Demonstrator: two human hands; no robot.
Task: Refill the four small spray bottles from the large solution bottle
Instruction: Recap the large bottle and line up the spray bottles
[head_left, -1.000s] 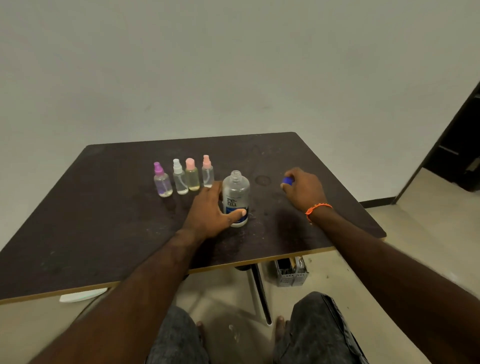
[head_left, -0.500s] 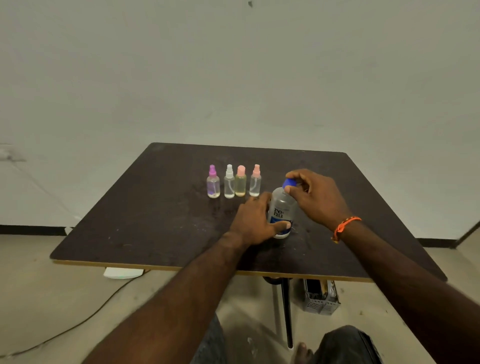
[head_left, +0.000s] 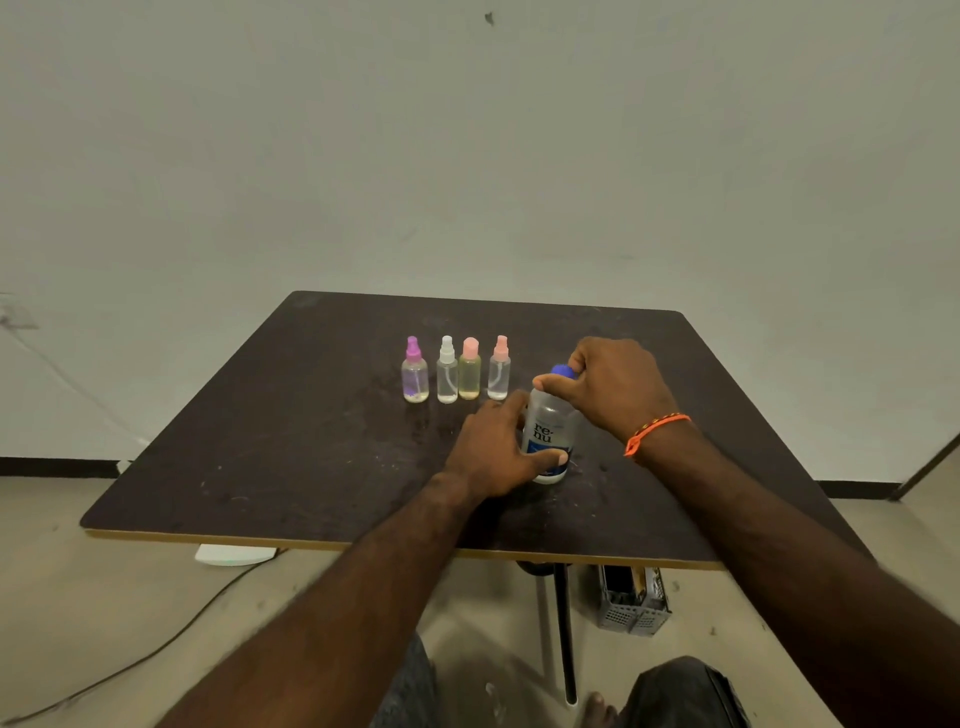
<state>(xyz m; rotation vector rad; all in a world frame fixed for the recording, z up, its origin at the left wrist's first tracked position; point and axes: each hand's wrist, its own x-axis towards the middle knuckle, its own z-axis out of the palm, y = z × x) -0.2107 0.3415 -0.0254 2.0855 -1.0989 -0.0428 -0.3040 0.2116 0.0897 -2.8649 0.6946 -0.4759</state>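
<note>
Large solution bottle (head_left: 549, 431) stands upright on dark table (head_left: 291, 457), gripped round its body by left hand (head_left: 496, 449). Blue cap (head_left: 562, 372) at its top is pinched by right hand (head_left: 615, 387). Behind, four small spray bottles (head_left: 457, 370) are lined up, upright.
</note>
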